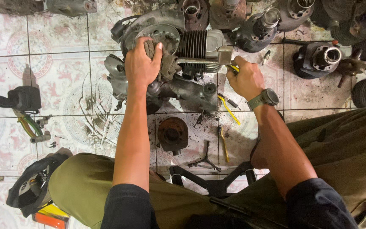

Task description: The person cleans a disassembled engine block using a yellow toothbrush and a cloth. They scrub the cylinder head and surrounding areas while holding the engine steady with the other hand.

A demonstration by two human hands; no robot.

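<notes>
Your left hand (142,63) presses a rag (165,63) onto the engine (178,55) at upper centre; right hand (244,78), just right, clasps a yellow-handled tool (234,68).

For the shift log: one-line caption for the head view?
Left hand presses a rag on a small engine; right hand grips a yellow-handled tool.

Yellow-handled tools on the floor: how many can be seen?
2: one yellow-handled tool below the right hand, one yellow-handled brush lower down. Others may be hidden.
</notes>
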